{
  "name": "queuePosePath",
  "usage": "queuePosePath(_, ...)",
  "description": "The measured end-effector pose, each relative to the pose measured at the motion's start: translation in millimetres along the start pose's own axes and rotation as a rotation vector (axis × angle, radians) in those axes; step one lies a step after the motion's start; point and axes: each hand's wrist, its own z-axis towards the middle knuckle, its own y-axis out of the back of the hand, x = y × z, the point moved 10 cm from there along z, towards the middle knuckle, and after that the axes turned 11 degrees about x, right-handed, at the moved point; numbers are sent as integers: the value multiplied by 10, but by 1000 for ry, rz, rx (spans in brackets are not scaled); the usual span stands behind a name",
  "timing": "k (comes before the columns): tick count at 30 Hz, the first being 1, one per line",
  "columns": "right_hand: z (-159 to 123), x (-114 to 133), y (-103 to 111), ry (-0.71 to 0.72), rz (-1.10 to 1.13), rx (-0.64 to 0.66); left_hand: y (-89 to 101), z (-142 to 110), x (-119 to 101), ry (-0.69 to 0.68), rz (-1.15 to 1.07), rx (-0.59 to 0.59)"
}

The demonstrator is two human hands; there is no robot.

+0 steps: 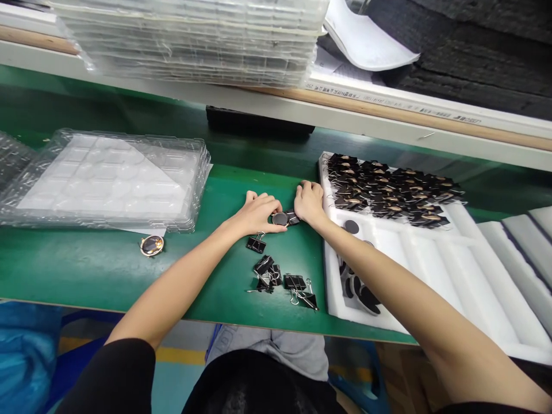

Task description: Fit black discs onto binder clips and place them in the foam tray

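My left hand [259, 213] and my right hand [309, 201] meet over the green table [86, 270]. The left fingers are curled, pinching a round dark disc [280, 218]. Curled as well, the right fingers press a black binder clip [293, 218] against that disc. Several loose black binder clips [280, 279] lie just in front of my hands. To the right stands a white foam tray [414, 253] holding rows of clipped discs [392, 190] at its far end and a few dark discs [360, 293] near its front.
A stack of clear plastic blister trays [107, 178] lies at the left, with a gold-rimmed round piece [152, 245] in front of it. More clear trays [194, 34] sit on the shelf above. Another white foam tray [517, 247] is at the far right.
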Motion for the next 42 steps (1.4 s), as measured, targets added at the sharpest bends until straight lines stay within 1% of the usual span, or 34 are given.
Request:
queuePosePath(5, 4, -7, 11, 13, 14, -33, 23, 1, 6, 73, 2, -42)
queuePosePath(9, -5, 1, 10, -14, -5, -8, 54, -49, -102, 7, 20, -48)
queuePosePath(13, -20, 28, 30, -23, -12, 2, 56, -102, -132, -33, 23, -56)
queuePosePath(18, -22, 25, 30, -29, -4, -14, 21, -120, -178, -129, 99, -93)
queuePosePath(24, -19, 18, 28, -8, 30, -51, -26, -68, -170, -148, 102, -153)
queuePosePath(32, -15, 25, 37, -24, 26, -31, -36, -61, -158, -190, 46, -201)
queuePosePath(39, -39, 41, 49, -17, 81, -5, -32, -39, -152, -144, 13, -143)
queuePosePath(42, -18, 76, 106, -14, 143, 36, -11, -38, -145, -34, 23, -110)
